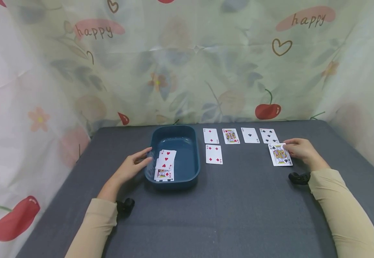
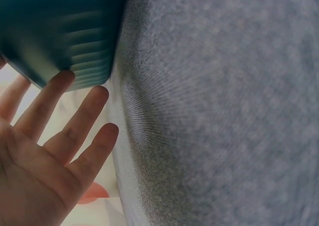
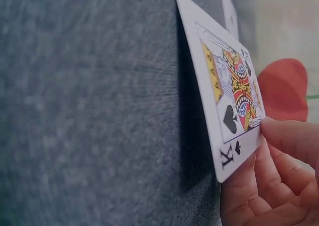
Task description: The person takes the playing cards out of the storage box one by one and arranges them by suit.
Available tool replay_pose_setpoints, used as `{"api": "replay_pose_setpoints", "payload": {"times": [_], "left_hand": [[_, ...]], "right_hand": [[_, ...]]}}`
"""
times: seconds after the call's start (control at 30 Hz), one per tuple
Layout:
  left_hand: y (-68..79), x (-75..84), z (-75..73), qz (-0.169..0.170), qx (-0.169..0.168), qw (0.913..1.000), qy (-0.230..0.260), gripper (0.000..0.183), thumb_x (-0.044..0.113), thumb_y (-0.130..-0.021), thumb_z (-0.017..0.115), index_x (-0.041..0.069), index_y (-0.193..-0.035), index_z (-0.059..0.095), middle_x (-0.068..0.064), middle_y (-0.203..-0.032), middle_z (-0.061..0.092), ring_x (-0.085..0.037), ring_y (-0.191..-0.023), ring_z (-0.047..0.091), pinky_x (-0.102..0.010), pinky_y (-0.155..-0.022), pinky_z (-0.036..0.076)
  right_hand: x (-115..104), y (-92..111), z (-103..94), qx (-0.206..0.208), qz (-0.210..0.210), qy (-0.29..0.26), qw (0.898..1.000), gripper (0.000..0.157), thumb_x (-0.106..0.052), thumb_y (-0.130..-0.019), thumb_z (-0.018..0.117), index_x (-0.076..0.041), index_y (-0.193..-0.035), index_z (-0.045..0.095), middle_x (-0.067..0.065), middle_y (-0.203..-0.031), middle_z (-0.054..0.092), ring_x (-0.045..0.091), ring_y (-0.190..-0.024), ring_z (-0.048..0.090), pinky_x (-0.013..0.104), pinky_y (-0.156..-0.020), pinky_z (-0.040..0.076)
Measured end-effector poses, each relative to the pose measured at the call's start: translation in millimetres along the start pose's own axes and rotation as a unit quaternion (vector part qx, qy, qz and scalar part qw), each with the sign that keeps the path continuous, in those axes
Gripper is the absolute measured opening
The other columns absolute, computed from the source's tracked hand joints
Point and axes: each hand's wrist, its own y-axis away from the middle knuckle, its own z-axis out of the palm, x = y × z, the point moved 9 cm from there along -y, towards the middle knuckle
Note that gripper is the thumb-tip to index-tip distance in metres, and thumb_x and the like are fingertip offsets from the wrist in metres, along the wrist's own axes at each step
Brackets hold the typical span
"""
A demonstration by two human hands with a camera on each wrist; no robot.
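Observation:
My right hand [image 1: 301, 150] pinches a king of spades playing card [image 3: 234, 86] by its edge, thumb on the face and fingers underneath. In the right wrist view the card tilts above the grey cloth and casts a shadow on it. In the head view this card overlaps the lower edge of a spades card [image 1: 268, 136] at the right end of a row. At the blue plastic bin [image 1: 192, 179], my left hand [image 1: 130, 168] has its fingers spread along the left wall. Inside the bin lie several cards, a three of hearts [image 1: 166, 159] uppermost.
Right of the bin, the row holds a two of diamonds [image 1: 211, 136], a king of hearts [image 1: 231, 136] and an ace [image 1: 250, 135]. A four of diamonds [image 1: 214, 154] lies below the first. Patterned curtains [image 1: 187, 71] enclose the back and sides of the grey table [image 1: 212, 222].

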Motion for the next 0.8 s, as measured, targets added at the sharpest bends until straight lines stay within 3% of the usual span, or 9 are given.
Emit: {"api": "replay_pose_setpoints", "payload": {"times": [0.13, 0.33, 0.43, 0.63, 0.8], "left_hand": [[-0.4, 0.1, 0.2, 0.002, 0.001, 1.0000, 0.002, 0.061, 0.047, -0.094, 0.048, 0.025, -0.147, 0.030, -0.020, -0.150, 0.032, -0.044, -0.135, 0.034, -0.060, -0.106, 0.032], [-1.0, -0.9, 1.1, 0.000, 0.001, 1.0000, 0.003, 0.061, 0.048, -0.094, 0.048, 0.025, -0.147, 0.029, -0.020, -0.150, 0.032, -0.044, -0.135, 0.034, -0.060, -0.106, 0.032], [-1.1, -1.1, 1.2, 0.002, 0.002, 1.0000, 0.005, 0.061, 0.048, -0.093, 0.048, 0.025, -0.147, 0.030, -0.020, -0.150, 0.032, -0.043, -0.135, 0.034, -0.059, -0.106, 0.032], [-1.3, -2.0, 1.2, 0.004, 0.003, 1.0000, 0.003, 0.061, 0.048, -0.093, 0.048, 0.025, -0.147, 0.030, -0.020, -0.150, 0.033, -0.043, -0.135, 0.034, -0.059, -0.106, 0.032], [0.3, -0.5, 0.4, 0.005, 0.001, 1.0000, 0.008, 0.060, 0.046, -0.094, 0.048, 0.025, -0.147, 0.030, -0.020, -0.150, 0.032, -0.043, -0.136, 0.034, -0.059, -0.106, 0.032]], "right_hand": [[-1.7, -1.6, 0.2, 0.001, -0.005, 0.004, 1.000, 0.047, -0.014, -0.091, 0.053, 0.016, -0.126, 0.044, -0.017, -0.074, 0.055, -0.007, -0.065, 0.049, 0.015, -0.059, 0.048], [-3.3, -3.6, 2.0, 0.004, 0.002, 0.009, 1.000, 0.047, -0.014, -0.091, 0.054, 0.016, -0.125, 0.045, -0.014, -0.074, 0.057, -0.007, -0.064, 0.049, 0.015, -0.058, 0.047], [-4.0, -3.5, 2.2, 0.005, 0.004, 0.015, 1.000, 0.046, -0.014, -0.091, 0.053, 0.015, -0.125, 0.045, -0.006, -0.080, 0.061, -0.006, -0.065, 0.049, 0.014, -0.059, 0.048], [-8.0, -1.7, 0.6, 0.019, -0.013, 0.020, 1.000, 0.047, -0.012, -0.091, 0.052, 0.019, -0.126, 0.041, 0.028, -0.104, 0.061, -0.008, -0.065, 0.052, 0.014, -0.060, 0.051], [-18.9, -1.1, 2.0, 0.025, -0.028, 0.025, 0.999, 0.047, -0.014, -0.092, 0.052, 0.016, -0.127, 0.042, 0.032, -0.112, 0.055, -0.008, -0.066, 0.051, 0.013, -0.060, 0.050]]}}
